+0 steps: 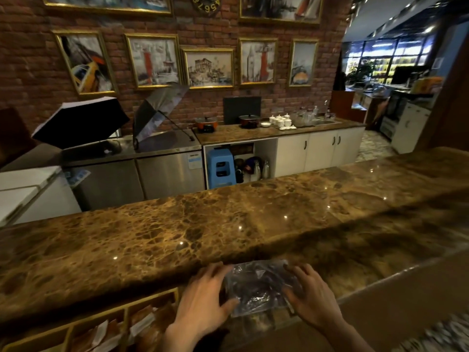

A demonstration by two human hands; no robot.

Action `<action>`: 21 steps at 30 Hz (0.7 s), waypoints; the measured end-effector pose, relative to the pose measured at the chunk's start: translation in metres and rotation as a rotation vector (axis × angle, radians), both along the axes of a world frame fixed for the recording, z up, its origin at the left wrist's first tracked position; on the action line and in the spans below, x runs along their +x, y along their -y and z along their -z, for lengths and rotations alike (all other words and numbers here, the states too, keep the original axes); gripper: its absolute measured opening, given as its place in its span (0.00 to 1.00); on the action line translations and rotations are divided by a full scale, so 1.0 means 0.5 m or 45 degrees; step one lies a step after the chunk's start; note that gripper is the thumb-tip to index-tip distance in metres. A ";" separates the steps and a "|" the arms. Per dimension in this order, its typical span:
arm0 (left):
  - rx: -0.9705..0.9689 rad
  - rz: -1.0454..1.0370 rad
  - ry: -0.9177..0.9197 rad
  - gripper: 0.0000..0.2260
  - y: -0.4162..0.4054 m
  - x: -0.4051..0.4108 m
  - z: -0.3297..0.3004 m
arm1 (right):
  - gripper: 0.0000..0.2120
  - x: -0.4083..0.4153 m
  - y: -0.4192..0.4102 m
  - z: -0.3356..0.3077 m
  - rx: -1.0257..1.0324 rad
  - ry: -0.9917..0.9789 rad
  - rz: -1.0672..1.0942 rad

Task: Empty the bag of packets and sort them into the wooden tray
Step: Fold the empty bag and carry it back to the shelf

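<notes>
Low in the centre of the frame we see the clear bag (256, 288) lying on the brown marble table (177, 232), with the left hand (203, 298) clamped on its left edge and the right hand (311, 295) clamped on its right edge. At the lower left the wooden tray (121, 309) already holds pale and orange packets (106, 334) in several compartments, so we judge the sorting well along. The bag looks crumpled and perhaps nearly empty, though blur and glare keep us from telling whether any packets remain inside. The tray is cut off by the frame's bottom edge, so we cannot count its compartments.
</notes>
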State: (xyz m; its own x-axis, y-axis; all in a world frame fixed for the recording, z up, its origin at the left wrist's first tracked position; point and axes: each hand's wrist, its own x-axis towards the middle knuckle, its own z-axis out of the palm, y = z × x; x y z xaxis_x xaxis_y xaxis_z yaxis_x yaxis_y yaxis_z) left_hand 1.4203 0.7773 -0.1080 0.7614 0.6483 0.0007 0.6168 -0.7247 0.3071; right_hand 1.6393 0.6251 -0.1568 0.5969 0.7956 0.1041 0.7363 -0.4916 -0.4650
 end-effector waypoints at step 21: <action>-0.119 -0.067 -0.108 0.28 0.024 0.047 0.040 | 0.11 0.038 -0.040 0.029 -0.030 0.035 -0.199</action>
State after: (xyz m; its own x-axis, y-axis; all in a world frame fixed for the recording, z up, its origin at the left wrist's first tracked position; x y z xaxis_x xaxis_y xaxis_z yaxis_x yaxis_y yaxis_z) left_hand 1.4440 0.7655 -0.1277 0.7213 0.6814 -0.1245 0.6796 -0.6615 0.3172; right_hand 1.6583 0.6452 -0.1710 0.4625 0.8811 0.0986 0.8171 -0.3804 -0.4332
